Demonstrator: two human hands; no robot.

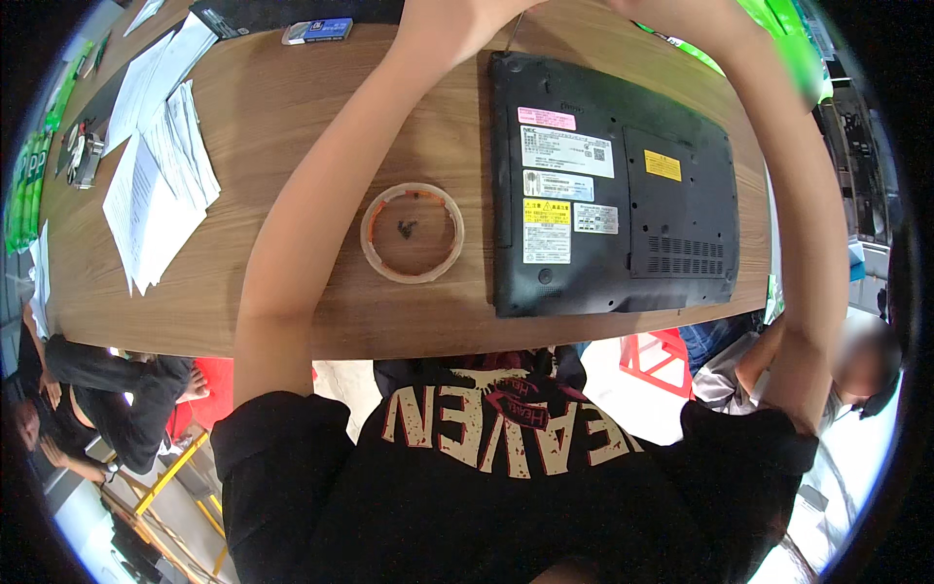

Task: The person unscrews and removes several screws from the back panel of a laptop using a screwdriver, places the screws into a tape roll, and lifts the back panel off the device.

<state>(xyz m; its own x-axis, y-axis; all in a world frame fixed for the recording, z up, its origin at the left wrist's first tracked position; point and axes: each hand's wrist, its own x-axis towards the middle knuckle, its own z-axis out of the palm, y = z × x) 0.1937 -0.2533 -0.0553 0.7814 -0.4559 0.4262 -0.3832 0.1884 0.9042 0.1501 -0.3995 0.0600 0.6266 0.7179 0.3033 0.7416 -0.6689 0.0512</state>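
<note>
A black laptop [584, 282] lies bottom side up on the wooden table, with several labels and a vented cover panel showing. Past its far edge is my left hand [472, 21], its fingers cut off by the top of the head view. A thin dark rod [514, 33] slants down beside that hand; whether I hold it cannot be made out. My right hand [671, 12] is also at the top edge, right of the left one, fingers out of sight. Left of the laptop sits a round, shallow translucent dish [370, 255] holding a small cluster of dark screws [407, 230].
White papers [161, 195] are strewn at the left of the wooden table [263, 117]. A small blue-and-white box [318, 31] stands near a black case [253, 15] at the back. Green packaging [793, 49] lies far right. Other people sit at both sides.
</note>
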